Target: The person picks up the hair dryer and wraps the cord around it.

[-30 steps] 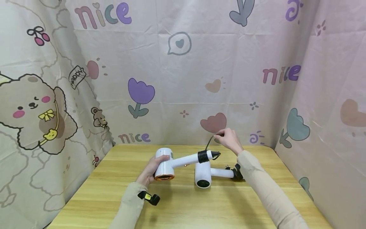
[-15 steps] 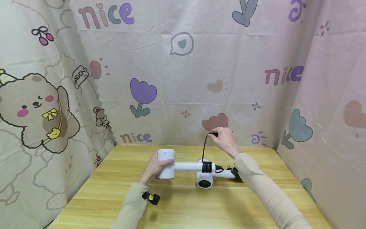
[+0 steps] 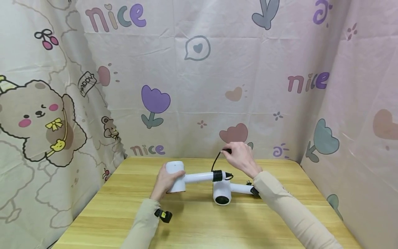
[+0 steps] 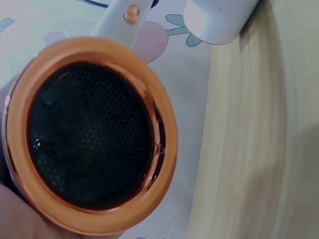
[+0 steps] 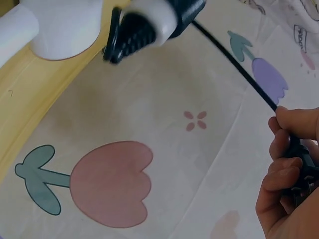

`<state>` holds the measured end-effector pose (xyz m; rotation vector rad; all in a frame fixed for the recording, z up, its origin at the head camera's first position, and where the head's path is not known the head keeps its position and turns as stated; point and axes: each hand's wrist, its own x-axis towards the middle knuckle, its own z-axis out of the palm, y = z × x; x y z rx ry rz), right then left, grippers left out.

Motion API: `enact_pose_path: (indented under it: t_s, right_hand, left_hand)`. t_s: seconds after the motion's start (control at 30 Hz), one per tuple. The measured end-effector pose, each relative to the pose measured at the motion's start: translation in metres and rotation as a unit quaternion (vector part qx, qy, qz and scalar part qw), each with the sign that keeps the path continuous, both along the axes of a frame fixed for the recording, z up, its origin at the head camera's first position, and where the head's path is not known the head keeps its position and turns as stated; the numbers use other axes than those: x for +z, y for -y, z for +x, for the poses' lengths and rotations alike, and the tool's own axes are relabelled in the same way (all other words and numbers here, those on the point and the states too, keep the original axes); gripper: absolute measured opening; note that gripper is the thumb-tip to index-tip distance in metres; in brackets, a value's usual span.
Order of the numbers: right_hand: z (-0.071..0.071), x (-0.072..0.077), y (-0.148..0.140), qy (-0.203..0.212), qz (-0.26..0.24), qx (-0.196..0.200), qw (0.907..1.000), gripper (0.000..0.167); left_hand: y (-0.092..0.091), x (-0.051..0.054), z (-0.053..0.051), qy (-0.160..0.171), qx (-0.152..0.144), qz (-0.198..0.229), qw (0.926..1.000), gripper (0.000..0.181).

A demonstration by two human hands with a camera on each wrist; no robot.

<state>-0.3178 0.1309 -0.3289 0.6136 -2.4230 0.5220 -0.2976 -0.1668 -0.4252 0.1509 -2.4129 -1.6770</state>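
Observation:
In the head view, my left hand [image 3: 164, 181] grips the barrel of a white hair dryer [image 3: 199, 177] above the table. Its handle points right. A black cord [image 3: 217, 175] is wound round the handle near its end. From the coil, a length of cord runs up to my right hand [image 3: 242, 157], whose curled fingers hold the cord's black plug [image 5: 301, 169]. In the left wrist view, the dryer's copper ring [image 4: 167, 164] surrounds a dark honeycomb grille [image 4: 92, 134]. A second white hair dryer [image 3: 222, 188] lies on the table behind the held one's handle end.
The second dryer's black cord [image 3: 255, 191] is bundled at its handle end, partly hidden by my right sleeve. Both dryers are over a wooden table [image 3: 199, 224]. Printed curtains [image 3: 199, 90] hang along the table's back and sides.
The held dryer has turned, so its copper ring faces more downward. It dipped, then rose slightly and moved left. My right hand has moved left with the plug, dropping a little lately.

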Motion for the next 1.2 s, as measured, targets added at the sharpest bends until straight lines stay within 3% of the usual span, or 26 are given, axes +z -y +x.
enact_pose_path:
  t_s: [0.1, 0.27, 0.43, 0.6, 0.7, 0.77, 0.9, 1.2]
  right_hand:
    - [0.005, -0.002, 0.002, -0.001, 0.006, -0.004, 1.0000, 0.009]
    - [0.013, -0.005, 0.004, 0.014, 0.009, -0.012, 0.9998, 0.010]
    - [0.019, -0.012, 0.009, 0.037, 0.015, -0.014, 0.9991, 0.013]
    - [0.022, -0.023, 0.015, 0.027, 0.027, -0.008, 0.9992, 0.012]
    - [0.024, -0.029, 0.017, 0.007, 0.041, -0.001, 0.9991, 0.011]
    - [0.025, -0.033, 0.018, -0.009, 0.053, 0.003, 0.9986, 0.010]
    - [0.026, -0.040, 0.019, -0.022, 0.057, 0.014, 0.9980, 0.009]
    - [0.024, -0.054, 0.016, 0.015, 0.022, 0.098, 0.9949, 0.009]
  left_hand:
    - [0.001, -0.002, 0.001, -0.008, 0.026, -0.013, 0.9995, 0.083]
    - [0.001, -0.002, -0.001, -0.052, 0.070, -0.027, 0.9958, 0.084]
    - [0.000, -0.003, -0.002, -0.066, 0.106, -0.015, 0.9921, 0.086]
    - [-0.001, -0.005, -0.004, -0.082, 0.140, 0.008, 0.9867, 0.084]
    - [-0.002, -0.008, -0.007, -0.082, 0.154, 0.051, 0.9833, 0.084]
    - [-0.002, -0.009, -0.009, -0.074, 0.150, 0.108, 0.9799, 0.084]
    - [-0.002, -0.009, -0.012, -0.052, 0.140, 0.209, 0.9665, 0.084]
    - [-0.005, -0.006, -0.007, 0.017, 0.114, 0.309, 0.9441, 0.089]
